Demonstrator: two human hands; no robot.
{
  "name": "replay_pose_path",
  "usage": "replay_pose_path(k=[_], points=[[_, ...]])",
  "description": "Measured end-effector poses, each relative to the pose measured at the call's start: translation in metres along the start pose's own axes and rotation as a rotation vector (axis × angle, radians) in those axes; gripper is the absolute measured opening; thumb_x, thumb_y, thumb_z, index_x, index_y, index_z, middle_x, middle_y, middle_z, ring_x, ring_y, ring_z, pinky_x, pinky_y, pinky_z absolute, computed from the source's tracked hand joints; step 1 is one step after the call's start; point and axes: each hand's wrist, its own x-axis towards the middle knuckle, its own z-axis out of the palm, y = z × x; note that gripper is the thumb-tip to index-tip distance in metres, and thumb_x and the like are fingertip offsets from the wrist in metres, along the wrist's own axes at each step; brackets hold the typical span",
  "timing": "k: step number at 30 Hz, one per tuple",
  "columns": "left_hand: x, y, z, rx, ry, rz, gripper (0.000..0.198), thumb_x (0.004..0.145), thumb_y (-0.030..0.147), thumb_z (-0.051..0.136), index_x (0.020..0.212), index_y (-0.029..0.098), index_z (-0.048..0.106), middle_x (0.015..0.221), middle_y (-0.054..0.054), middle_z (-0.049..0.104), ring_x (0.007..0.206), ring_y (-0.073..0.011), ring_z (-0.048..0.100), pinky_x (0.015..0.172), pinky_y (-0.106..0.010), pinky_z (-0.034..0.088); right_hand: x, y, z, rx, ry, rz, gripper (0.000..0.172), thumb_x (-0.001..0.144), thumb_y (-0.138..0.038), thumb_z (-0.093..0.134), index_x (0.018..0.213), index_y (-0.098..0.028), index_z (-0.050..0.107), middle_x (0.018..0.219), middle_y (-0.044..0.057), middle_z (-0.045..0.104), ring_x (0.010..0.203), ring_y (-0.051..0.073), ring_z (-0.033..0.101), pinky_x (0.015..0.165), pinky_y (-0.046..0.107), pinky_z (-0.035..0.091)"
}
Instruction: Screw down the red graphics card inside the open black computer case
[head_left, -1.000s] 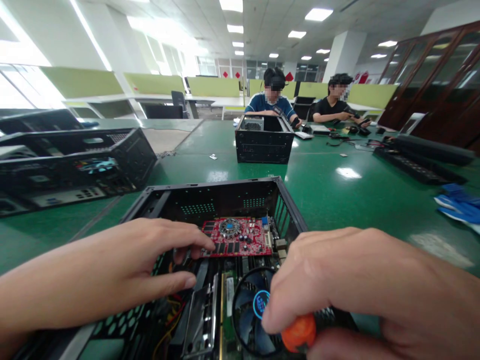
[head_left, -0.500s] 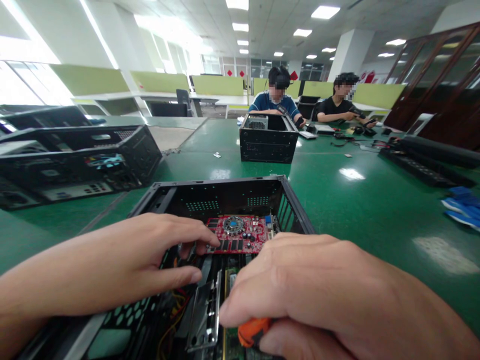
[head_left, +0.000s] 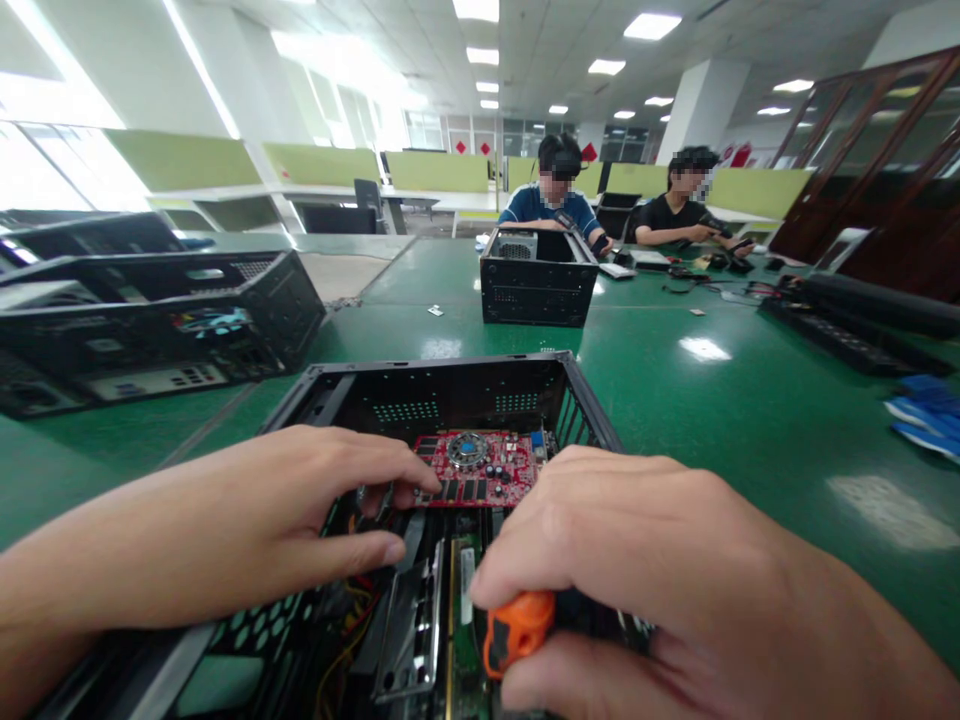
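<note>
In front of me lies an open black computer case (head_left: 450,372) with its insides showing. A red graphics card (head_left: 502,465) with a round fan sits in its far part. My left hand (head_left: 330,500) reaches in from the left, thumb spread from the fingers, its fingertips at the card's near left corner. My right hand (head_left: 630,570) is closed around the orange-and-black handle of what looks like a screwdriver (head_left: 517,632); its shaft is hidden. Close to that handle are a green memory module (head_left: 466,640) and a metal bracket (head_left: 412,630).
Another open case (head_left: 150,320) stands at the left, and a smaller-looking case (head_left: 536,290) stands further back. Two people sit across the green table (head_left: 720,430). Black parts (head_left: 862,310) and a blue item (head_left: 926,415) lie at the right.
My right hand has lifted slightly and turned, bringing more of the orange handle into sight and uncovering more of the memory module. My left hand has stayed in place.
</note>
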Motion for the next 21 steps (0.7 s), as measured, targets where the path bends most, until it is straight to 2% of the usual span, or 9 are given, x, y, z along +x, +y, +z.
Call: replay_pose_path(k=[2, 4, 6, 11, 16, 18, 21], points=[[0.001, 0.001, -0.001, -0.001, -0.001, 0.002, 0.050, 0.119, 0.084, 0.076, 0.153, 0.053, 0.094, 0.139, 0.003, 0.100, 0.122, -0.0319, 0.097, 0.108, -0.042, 0.074, 0.002, -0.002, 0.000, 0.012, -0.037, -0.003, 0.015, 0.124, -0.011, 0.080, 0.119, -0.020, 0.092, 0.120, 0.000, 0.099, 0.116, 0.011, 0.093, 0.115, 0.011, 0.062], [0.003, 0.003, -0.003, -0.010, -0.010, 0.016, 0.049, 0.119, 0.083, 0.076, 0.153, 0.052, 0.094, 0.138, 0.003, 0.101, 0.120, -0.0316, 0.097, 0.107, -0.042, 0.074, 0.004, -0.002, 0.001, 0.073, -0.095, -0.051, 0.025, 0.131, -0.011, 0.070, 0.132, -0.014, 0.095, 0.135, 0.004, 0.102, 0.131, 0.011, 0.093, 0.130, 0.011, 0.056], [0.004, 0.004, -0.003, -0.013, -0.003, 0.025, 0.049, 0.119, 0.081, 0.076, 0.153, 0.052, 0.094, 0.137, 0.003, 0.101, 0.118, -0.0315, 0.097, 0.107, -0.042, 0.074, 0.006, 0.000, 0.004, 0.152, -0.143, -0.089, 0.027, 0.131, -0.010, 0.071, 0.145, -0.010, 0.094, 0.144, 0.005, 0.102, 0.139, 0.012, 0.092, 0.136, 0.012, 0.052], [0.004, 0.004, -0.002, -0.019, 0.019, 0.027, 0.046, 0.117, 0.078, 0.080, 0.152, 0.052, 0.095, 0.136, 0.002, 0.101, 0.115, -0.0316, 0.097, 0.103, -0.040, 0.075, 0.009, 0.004, 0.002, 0.132, -0.104, 0.002, 0.014, 0.125, -0.021, 0.088, 0.134, -0.015, 0.096, 0.129, 0.005, 0.102, 0.121, 0.017, 0.095, 0.118, 0.018, 0.066], [0.006, 0.009, -0.006, -0.031, -0.023, -0.008, 0.042, 0.115, 0.069, 0.085, 0.149, 0.049, 0.096, 0.134, 0.000, 0.101, 0.116, -0.0335, 0.097, 0.102, -0.041, 0.078, 0.010, 0.014, -0.002, -0.085, 0.083, -0.010, 0.036, 0.128, -0.008, 0.060, 0.152, -0.012, 0.086, 0.144, 0.013, 0.098, 0.133, 0.022, 0.094, 0.123, 0.032, 0.072], [0.006, 0.010, -0.007, -0.039, -0.025, -0.021, 0.042, 0.113, 0.070, 0.086, 0.147, 0.049, 0.098, 0.135, -0.001, 0.102, 0.118, -0.0352, 0.097, 0.102, -0.042, 0.079, 0.011, 0.019, 0.000, -0.174, 0.134, -0.023, 0.037, 0.126, -0.007, 0.058, 0.151, -0.013, 0.084, 0.144, 0.015, 0.098, 0.132, 0.025, 0.094, 0.122, 0.037, 0.075], [0.006, 0.011, -0.008, -0.042, -0.032, -0.031, 0.042, 0.111, 0.069, 0.088, 0.148, 0.051, 0.097, 0.136, -0.001, 0.102, 0.118, -0.0354, 0.097, 0.104, -0.042, 0.079, 0.012, 0.023, 0.004, -0.218, 0.127, -0.042, 0.037, 0.125, -0.006, 0.058, 0.151, -0.013, 0.083, 0.143, 0.016, 0.098, 0.131, 0.027, 0.095, 0.120, 0.041, 0.077]])
